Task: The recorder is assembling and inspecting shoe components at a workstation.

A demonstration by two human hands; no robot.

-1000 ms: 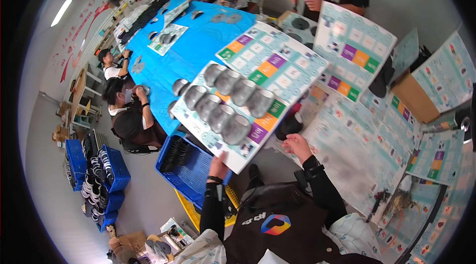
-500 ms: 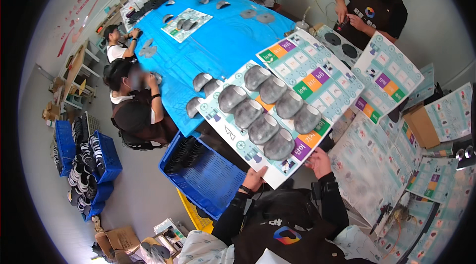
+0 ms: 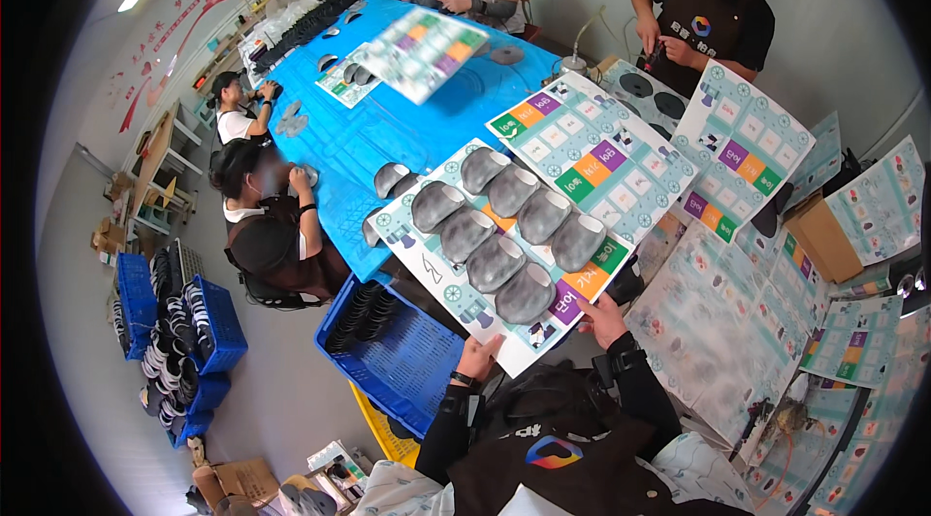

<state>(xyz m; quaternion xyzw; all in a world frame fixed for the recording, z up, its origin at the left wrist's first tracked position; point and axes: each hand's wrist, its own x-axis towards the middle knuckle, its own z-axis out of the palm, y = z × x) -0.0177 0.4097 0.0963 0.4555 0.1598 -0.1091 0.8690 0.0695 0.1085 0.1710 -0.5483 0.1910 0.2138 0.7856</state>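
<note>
Right hand (image 3: pixel 605 320), off printed board (image 3: pixel 427 266) one second ago, now grips near edge; blurred second board (image 3: pixel 424 52) newly over blue table (image 3: pixel 335 191). Forearms reach forward — left hand (image 3: pixel 477 359) closed on near-left corner. Board, bearing eight grey curved pieces (image 3: pixel 496 262), between person and table.

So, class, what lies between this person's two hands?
In the head view, a corner of the printed board lies between the left hand and right hand.
</note>
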